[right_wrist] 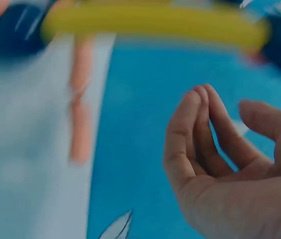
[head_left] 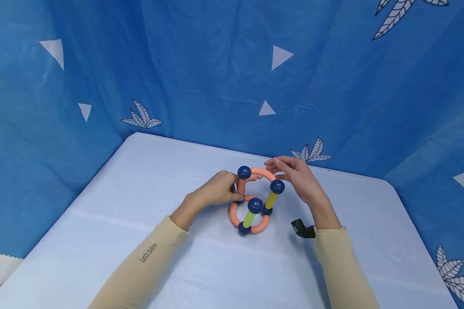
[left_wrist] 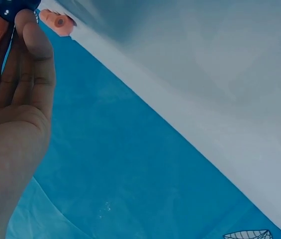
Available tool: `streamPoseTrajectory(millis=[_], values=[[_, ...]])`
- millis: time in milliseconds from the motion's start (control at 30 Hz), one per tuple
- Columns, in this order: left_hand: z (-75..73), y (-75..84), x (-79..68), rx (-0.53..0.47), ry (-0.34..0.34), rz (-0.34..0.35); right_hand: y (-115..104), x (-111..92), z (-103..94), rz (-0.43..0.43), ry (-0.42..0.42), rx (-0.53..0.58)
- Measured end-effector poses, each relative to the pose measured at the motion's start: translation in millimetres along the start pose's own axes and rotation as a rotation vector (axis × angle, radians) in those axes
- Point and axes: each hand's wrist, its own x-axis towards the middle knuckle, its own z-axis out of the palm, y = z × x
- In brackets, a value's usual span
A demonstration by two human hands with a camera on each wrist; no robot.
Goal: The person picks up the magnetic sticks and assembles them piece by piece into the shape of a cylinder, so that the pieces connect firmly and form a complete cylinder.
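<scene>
A magnetic rod-and-ball frame stands on the table. Its base ring (head_left: 233, 214) is made of orange curved rods joined by dark blue balls. Lime green (head_left: 249, 219), yellow (head_left: 271, 200) and orange upright rods (head_left: 241, 187) rise from it, each topped with a blue ball. An orange curved rod (head_left: 264, 172) bridges two top balls at the back. My left hand (head_left: 219, 189) grips the orange upright, its thumb by the lower ball. Beside the bridging rod, my right hand (head_left: 299, 178) has loosely bent fingers with nothing between them. Another orange piece (left_wrist: 58, 22) shows beyond the left fingers.
The white table (head_left: 108, 214) extends around the frame, with its back edge close behind the hands. A blue patterned cloth (head_left: 216, 77) hangs behind and at both sides. A small black device (head_left: 303, 229) sits at my right wrist.
</scene>
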Motion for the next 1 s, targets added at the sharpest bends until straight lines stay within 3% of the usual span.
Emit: streamPoseTrajectory(millis=[100, 233, 367, 700, 867, 1000], values=[[-0.6, -2.1, -0.1, 0.002, 0.008, -0.006, 18, 20, -1.9, -0.033, -0.033, -0.156], [-0.1, -3.9, -1.8, -0.014, 0.004, -0.030, 40, 39, 1.7, -0.132, -0.163, -0.384], [1.9, -3.6, -1.7, -0.034, -0.016, -0.013, 52, 39, 4.3, -0.163, -0.248, -0.478], [0.4, -0.8, 2.1, 0.007, 0.001, 0.018, 55, 14, 1.2, -0.098, -0.115, -0.600], [0.7, -1.8, 1.2, 0.000, -0.002, 0.014, 54, -2, 0.4, -0.024, -0.086, -0.589], [1.7, -2.7, 0.1, -0.020, -0.003, -0.006, 60, -5, 6.5, -0.035, -0.042, -0.581]])
